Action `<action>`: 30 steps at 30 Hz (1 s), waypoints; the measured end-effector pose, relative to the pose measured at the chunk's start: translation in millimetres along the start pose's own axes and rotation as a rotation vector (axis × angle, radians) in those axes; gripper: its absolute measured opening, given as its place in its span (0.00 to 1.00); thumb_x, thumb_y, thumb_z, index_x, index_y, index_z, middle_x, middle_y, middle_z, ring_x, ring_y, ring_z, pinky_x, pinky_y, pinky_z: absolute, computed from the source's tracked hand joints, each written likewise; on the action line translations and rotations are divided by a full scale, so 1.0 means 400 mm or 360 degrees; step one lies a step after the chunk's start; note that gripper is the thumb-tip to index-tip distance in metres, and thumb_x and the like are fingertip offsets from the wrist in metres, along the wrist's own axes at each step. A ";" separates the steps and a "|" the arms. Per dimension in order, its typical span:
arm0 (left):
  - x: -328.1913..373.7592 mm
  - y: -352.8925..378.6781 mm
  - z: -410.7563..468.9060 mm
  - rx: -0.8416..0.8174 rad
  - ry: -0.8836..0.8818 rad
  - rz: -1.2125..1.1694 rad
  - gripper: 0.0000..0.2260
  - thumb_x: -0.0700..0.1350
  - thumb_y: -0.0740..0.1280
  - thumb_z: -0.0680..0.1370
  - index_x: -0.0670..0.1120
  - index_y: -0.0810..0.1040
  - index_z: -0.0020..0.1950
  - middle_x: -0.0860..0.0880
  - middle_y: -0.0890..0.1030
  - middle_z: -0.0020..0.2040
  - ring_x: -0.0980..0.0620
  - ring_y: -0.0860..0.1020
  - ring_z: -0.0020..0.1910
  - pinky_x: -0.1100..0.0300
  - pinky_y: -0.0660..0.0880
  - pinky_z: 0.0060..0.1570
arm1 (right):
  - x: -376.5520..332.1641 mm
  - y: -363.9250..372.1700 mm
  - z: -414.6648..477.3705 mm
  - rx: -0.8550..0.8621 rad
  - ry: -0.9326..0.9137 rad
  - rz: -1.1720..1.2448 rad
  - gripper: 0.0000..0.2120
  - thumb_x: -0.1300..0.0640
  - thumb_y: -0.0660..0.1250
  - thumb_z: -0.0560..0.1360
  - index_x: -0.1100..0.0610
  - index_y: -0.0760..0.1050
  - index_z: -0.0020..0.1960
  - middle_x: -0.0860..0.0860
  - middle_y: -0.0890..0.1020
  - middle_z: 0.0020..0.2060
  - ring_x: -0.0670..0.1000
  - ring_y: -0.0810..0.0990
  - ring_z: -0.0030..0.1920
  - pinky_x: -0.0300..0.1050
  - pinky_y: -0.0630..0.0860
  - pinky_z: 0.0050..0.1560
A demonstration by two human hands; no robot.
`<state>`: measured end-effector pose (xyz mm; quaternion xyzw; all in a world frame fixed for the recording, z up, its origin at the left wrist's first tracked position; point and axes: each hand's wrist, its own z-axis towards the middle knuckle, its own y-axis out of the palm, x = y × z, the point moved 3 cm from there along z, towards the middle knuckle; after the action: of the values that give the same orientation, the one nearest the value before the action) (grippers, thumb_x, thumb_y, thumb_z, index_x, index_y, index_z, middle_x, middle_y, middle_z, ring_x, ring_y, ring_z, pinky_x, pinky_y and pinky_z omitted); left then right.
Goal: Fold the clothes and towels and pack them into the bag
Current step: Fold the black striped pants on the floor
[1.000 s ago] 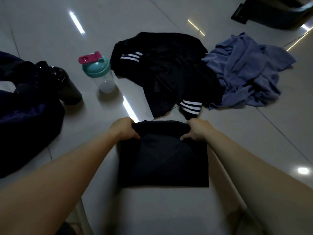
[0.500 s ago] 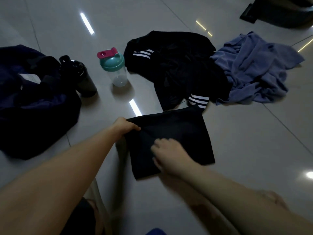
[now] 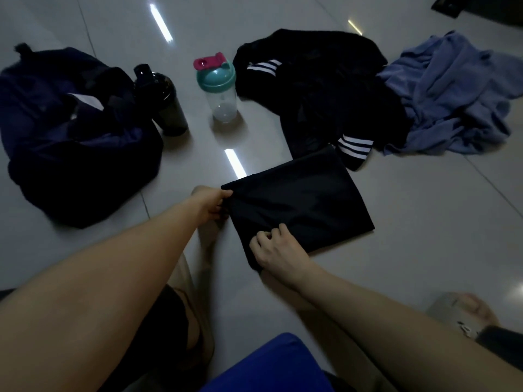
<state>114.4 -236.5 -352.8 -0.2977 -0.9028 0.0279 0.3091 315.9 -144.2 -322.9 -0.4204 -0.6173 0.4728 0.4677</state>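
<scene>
A folded black garment (image 3: 300, 202) lies flat on the tiled floor in front of me. My left hand (image 3: 210, 205) pinches its far left corner. My right hand (image 3: 276, 247) grips its near left corner with curled fingers. Behind it lies a crumpled black garment with white stripes (image 3: 317, 91), and to the right of that a rumpled blue towel (image 3: 452, 91). The dark navy bag (image 3: 70, 131) sits open at the left.
A black bottle (image 3: 164, 100) stands against the bag. A clear shaker with a teal lid and pink cap (image 3: 219, 86) stands beside it. My foot (image 3: 469, 306) shows at the lower right. A dark object (image 3: 481, 7) sits at the top right corner.
My right hand moved from the garment's far right corner to its near left corner. The folded garment has turned and slid left. My left hand kept its hold.
</scene>
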 end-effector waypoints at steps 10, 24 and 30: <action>0.068 -0.022 -0.030 0.0003 0.0141 0.0113 0.07 0.36 0.70 0.75 0.40 0.75 0.50 0.42 0.76 0.42 0.48 0.76 0.33 0.56 0.76 0.33 | 0.057 -0.030 -0.058 -0.0066 0.0438 0.0948 0.12 0.62 0.67 0.68 0.55 0.74 0.50 0.53 0.80 0.35 0.58 0.78 0.36 0.48 0.67 0.30; 0.289 0.218 -0.175 -0.0177 0.0484 0.0193 0.03 0.37 0.70 0.74 0.40 0.78 0.46 0.46 0.71 0.34 0.52 0.73 0.28 0.65 0.72 0.25 | 0.140 -0.054 -0.223 0.0064 0.1744 0.2877 0.11 0.71 0.62 0.77 0.59 0.79 0.43 0.56 0.81 0.39 0.54 0.80 0.40 0.44 0.77 0.37; 0.298 0.392 -0.175 -0.0296 0.0457 0.0013 0.07 0.35 0.73 0.75 0.37 0.76 0.50 0.44 0.73 0.34 0.49 0.78 0.30 0.60 0.82 0.31 | 0.192 0.001 -0.304 0.0032 0.2084 0.2994 0.11 0.71 0.59 0.79 0.60 0.77 0.49 0.59 0.82 0.42 0.57 0.82 0.37 0.54 0.79 0.39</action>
<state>160.8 -50.8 -268.3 -0.3295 -0.8469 -0.0972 0.4058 418.3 -47.3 -295.4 -0.8772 0.3071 0.3307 0.1640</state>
